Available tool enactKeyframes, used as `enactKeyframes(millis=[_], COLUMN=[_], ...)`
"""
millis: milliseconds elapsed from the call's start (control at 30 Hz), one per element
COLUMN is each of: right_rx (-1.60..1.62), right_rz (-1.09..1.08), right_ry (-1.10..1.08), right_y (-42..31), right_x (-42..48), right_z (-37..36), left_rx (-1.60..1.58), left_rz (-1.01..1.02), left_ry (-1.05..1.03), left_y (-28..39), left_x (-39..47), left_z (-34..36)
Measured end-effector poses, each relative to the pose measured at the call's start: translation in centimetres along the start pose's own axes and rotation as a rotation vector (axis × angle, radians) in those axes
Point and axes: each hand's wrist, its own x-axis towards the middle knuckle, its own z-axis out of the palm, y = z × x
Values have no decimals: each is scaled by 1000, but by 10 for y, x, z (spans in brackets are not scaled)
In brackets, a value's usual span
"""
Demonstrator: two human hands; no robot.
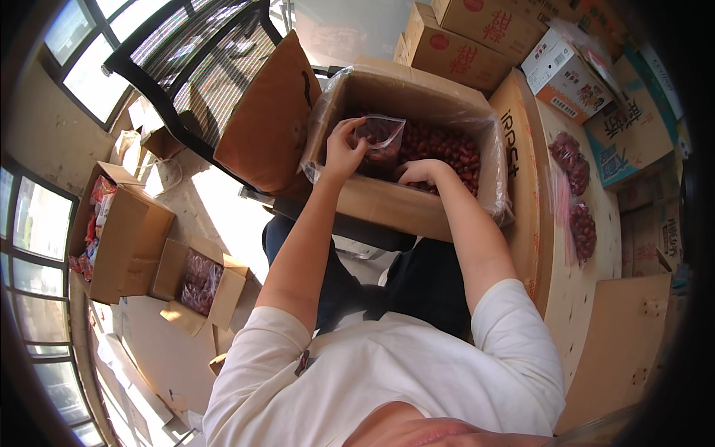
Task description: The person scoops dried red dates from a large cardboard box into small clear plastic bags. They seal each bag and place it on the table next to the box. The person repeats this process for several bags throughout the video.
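A large cardboard box (391, 209) lined with clear plastic film stands before me, holding a mass of dark red jujubes (441, 148). My left hand (345, 146) grips the rim of a clear zip bag (388, 131), whose mouth gapes upward. Some jujubes show inside the bag, low down. Just right of the bag, my right hand (423, 171) reaches down into the loose fruit. Its fingers are curled and partly hidden, so whether they hold any fruit does not show.
Filled bags of jujubes (582, 232) and flat empty bags (561, 215) lie on a wooden board (603, 223) at right. An office chair (184, 128) with an orange cushion (268, 123) stands at left. An open carton of bagged fruit (201, 282) sits lower left. Stacked cartons (463, 56) rise behind.
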Motion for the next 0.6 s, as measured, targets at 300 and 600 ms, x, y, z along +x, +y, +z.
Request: enactKeyframes(millis=[300, 600], right_rx=[660, 1433], right_rz=[-387, -794], right_ry=[439, 213], right_y=[-38, -103], right_x=[-53, -19], right_z=[-79, -48], left_rx=[-27, -157], left_rz=[-42, -84], left_ry=[-70, -11], left_y=[-9, -16], left_x=[1, 3], left_z=[-2, 1])
